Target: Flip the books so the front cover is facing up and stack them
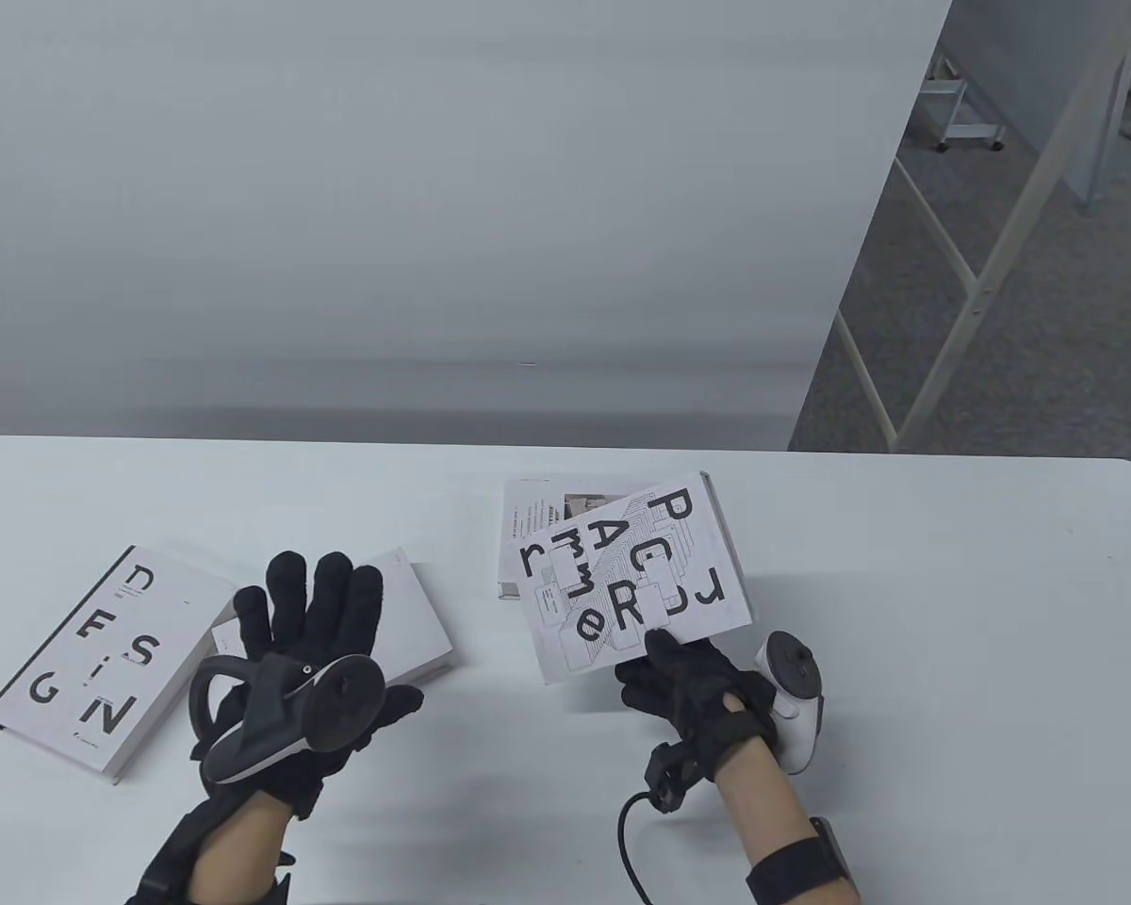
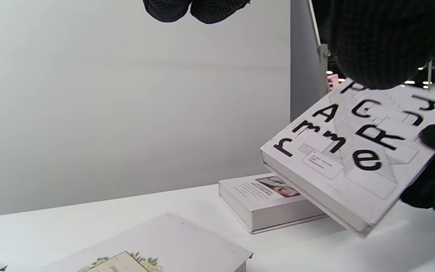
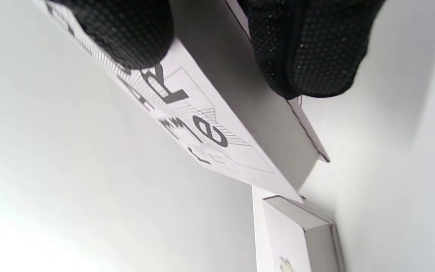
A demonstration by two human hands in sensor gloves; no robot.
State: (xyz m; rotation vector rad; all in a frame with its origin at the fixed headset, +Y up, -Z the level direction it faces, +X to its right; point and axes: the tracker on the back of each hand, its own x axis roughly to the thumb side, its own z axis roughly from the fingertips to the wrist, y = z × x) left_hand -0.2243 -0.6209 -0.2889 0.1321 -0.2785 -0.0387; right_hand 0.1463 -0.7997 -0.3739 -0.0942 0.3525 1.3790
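My right hand [image 1: 688,683] grips a white book with large black letters [image 1: 636,580], cover up, tilted above the table; the thumb lies on the cover and the fingers are under it. It also shows in the left wrist view [image 2: 349,155] and the right wrist view [image 3: 210,124]. Under its far edge a white book with a small photo [image 1: 528,528] lies flat on the table [image 1: 952,613]. My left hand [image 1: 311,641] hovers open, fingers spread, over a plain white book [image 1: 415,613]. A "DESIGN" book [image 1: 104,650] lies cover up at the left.
The table's far edge meets a grey wall. At the right, beyond the table's end, there is floor with a metal frame [image 1: 971,283]. A cable [image 1: 636,848] runs from my right wrist.
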